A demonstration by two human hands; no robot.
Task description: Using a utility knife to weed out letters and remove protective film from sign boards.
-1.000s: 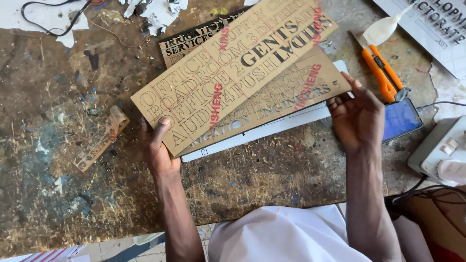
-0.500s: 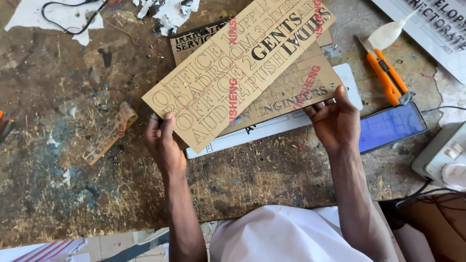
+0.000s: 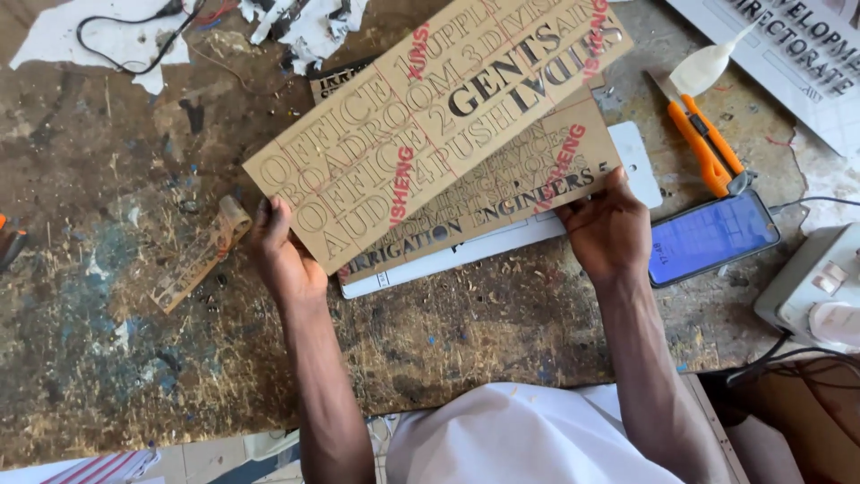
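Bright, even daylight, soft and diffuse, no hard-edged shadows anywhere. Faint soft shadow under the tan cardboard lettering sheet where it overhangs the worn, paint-stained wooden surface. Mild sheen on the glowing blue phone screen, no blown glare. Slightly overexposed on the white plastic power adapter at right edge and on the white garment at bottom. Sharp focus centre frame, lettering crisp. Slight softness toward corners, light wide-angle stretch at edges. No motion blur on left hand or right hand. Colours warm, contrast moderate.
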